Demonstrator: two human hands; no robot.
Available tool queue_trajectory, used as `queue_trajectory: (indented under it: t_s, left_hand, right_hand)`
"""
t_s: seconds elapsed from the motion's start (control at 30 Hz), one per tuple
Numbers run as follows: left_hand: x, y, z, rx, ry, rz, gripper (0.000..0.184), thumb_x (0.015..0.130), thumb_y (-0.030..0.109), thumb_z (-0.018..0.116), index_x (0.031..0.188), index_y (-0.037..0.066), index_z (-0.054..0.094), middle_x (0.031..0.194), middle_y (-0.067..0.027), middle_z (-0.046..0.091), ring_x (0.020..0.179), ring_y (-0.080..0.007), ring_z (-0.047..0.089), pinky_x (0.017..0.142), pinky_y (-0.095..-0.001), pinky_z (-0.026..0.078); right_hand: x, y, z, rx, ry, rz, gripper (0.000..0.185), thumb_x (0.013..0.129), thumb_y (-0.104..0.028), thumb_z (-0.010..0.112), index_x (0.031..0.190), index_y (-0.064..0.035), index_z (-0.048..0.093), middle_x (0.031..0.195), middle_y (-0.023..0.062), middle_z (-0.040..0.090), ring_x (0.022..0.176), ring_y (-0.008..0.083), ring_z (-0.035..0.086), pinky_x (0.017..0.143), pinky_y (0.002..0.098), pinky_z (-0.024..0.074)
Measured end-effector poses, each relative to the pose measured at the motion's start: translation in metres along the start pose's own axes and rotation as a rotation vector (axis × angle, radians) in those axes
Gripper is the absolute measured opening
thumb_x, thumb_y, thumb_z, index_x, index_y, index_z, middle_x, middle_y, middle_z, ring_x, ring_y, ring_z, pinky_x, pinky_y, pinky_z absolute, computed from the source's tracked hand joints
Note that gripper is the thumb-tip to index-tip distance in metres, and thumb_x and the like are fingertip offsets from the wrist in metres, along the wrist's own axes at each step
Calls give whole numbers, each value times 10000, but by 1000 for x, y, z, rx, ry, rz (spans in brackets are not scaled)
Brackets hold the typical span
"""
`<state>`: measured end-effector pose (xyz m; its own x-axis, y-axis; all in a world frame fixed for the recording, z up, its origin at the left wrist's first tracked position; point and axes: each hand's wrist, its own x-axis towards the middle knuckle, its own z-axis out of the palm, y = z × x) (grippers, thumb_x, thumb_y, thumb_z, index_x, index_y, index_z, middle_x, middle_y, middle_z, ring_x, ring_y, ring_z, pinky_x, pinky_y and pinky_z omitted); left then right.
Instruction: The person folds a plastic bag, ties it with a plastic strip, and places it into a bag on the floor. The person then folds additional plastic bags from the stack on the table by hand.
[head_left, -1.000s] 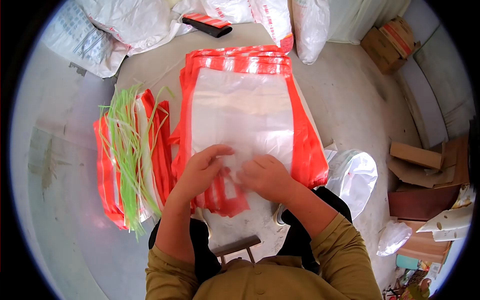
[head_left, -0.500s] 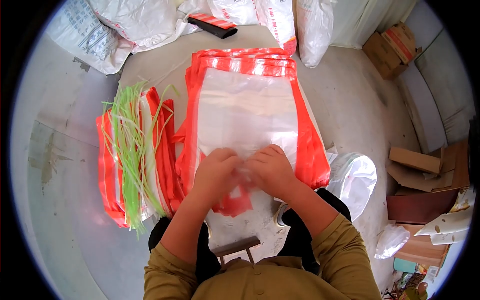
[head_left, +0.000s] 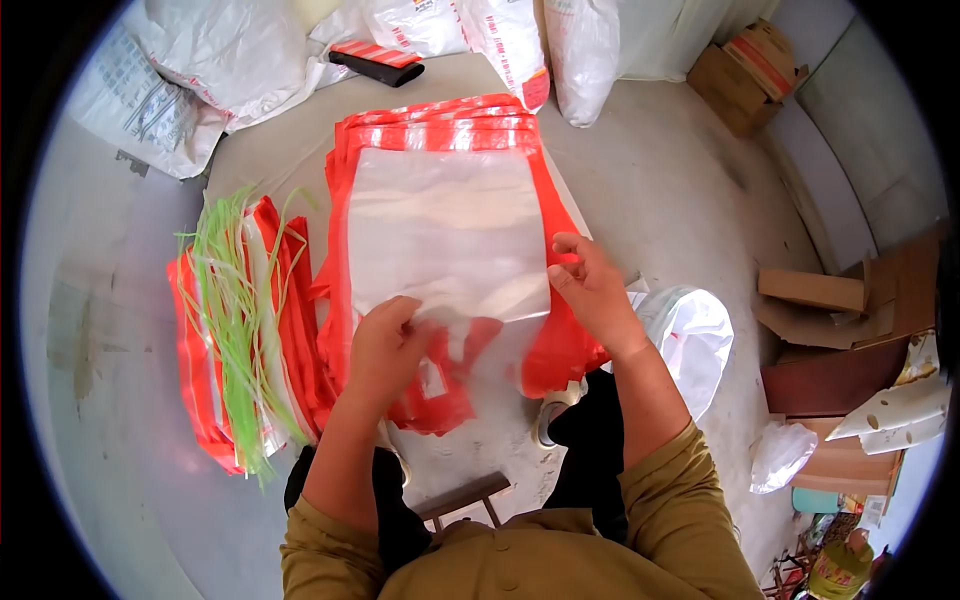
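Observation:
A stack of red-edged plastic bags (head_left: pixel 450 215) with a clear middle lies on the table before me. At the near left part of the top bag, my left hand (head_left: pixel 388 345) is closed, thumb and fingers together on the bag's near edge. My right hand (head_left: pixel 590 285) is over the stack's right red edge, its thumb and fingers apart, with nothing visible between them. Between the hands, the near edge of the plastic is loose and blurred, and a red piece (head_left: pixel 435 395) hangs toward me. Left of the stack, green strips (head_left: pixel 235 320) lie across folded red-and-white bags (head_left: pixel 295 330).
White sacks (head_left: pixel 230 60) line the table's far side, beside a black roll (head_left: pixel 375 68) with a striped top. A white bag-lined bin (head_left: pixel 690 340) stands at the right. Cardboard boxes (head_left: pixel 735 90) are farther right, and a wooden stool (head_left: pixel 465 497) is below.
My hands were together at the near edge; the right hand has moved right and opened, while the left stays at the left part. The whole view has shifted slightly.

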<state>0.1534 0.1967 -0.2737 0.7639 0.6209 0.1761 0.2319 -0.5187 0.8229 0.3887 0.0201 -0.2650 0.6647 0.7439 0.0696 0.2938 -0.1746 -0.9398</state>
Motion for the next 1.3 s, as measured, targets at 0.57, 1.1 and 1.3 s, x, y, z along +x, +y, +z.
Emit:
queue_trajectory:
  t_s: [0.57, 1.1, 1.3]
  left_hand:
    - [-3, 7, -2, -49, -12, -97, 154, 906, 67, 723, 1009, -21, 651, 842, -53, 609, 755, -148, 571, 703, -281, 484]
    - [-9, -14, 2, 442, -138, 463, 263, 709, 11, 749, 960, 62, 688, 1100, -83, 688, 998, -309, 661, 839, -409, 559]
    - [-10, -17, 1, 443, -138, 475, 225, 723, 8, 699, 939, 63, 679, 1114, -84, 680, 1015, -300, 654, 831, -405, 549]
  right_hand:
    - [-34, -40, 5, 241, -370, 106, 461, 1014, -62, 556, 1464, -31, 461, 1330, 79, 639, 1132, 111, 592, 985, 287, 463]
    - [-4, -21, 31, 197, -565, 95, 349, 959, -60, 622, 1305, -17, 617, 1268, 116, 667, 1135, 208, 657, 988, 334, 506]
    - [-9, -26, 13, -268, -378, -185, 349, 909, -83, 684, 1254, -39, 654, 1161, 95, 678, 1006, 231, 656, 909, 337, 522]
